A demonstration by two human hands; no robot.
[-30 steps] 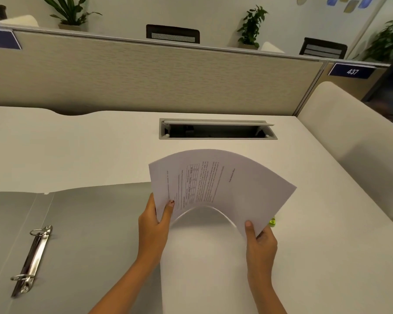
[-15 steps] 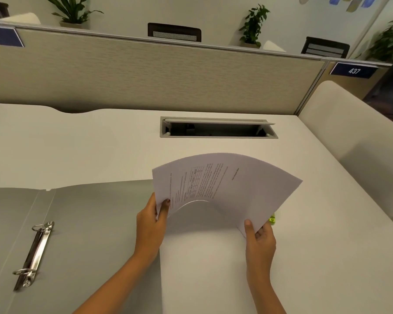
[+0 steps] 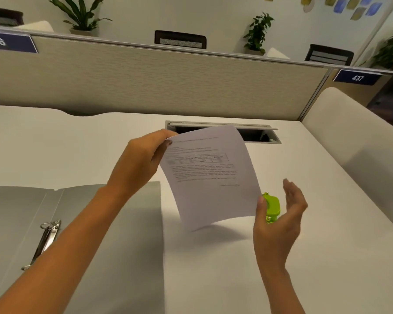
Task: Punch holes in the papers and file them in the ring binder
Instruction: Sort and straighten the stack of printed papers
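Papers [image 3: 211, 175] hang off your left hand [image 3: 141, 162], fingers pinched on the top-left corner at approx 10 o'clock of the sheet; thin, floppy white stock w/ printed text, long axis running from 11 to 5, lower edge curling free above the table [image 3: 236, 279]. Right hand [image 3: 279, 214] is released, fingers spread, cupped round the green punch [image 3: 272, 207] — small, glossy plastic, boxy, just beside the sheet's lower-right corner at 4 o'clock. Can't tell if the palm touches it yet. So your right hand is the nearer one for the punch, I'd judge. Binder [image 3: 127, 245] lies open at 8 o'clock, matte grey covers, metal rings [image 3: 46, 236] well apart from the papers.
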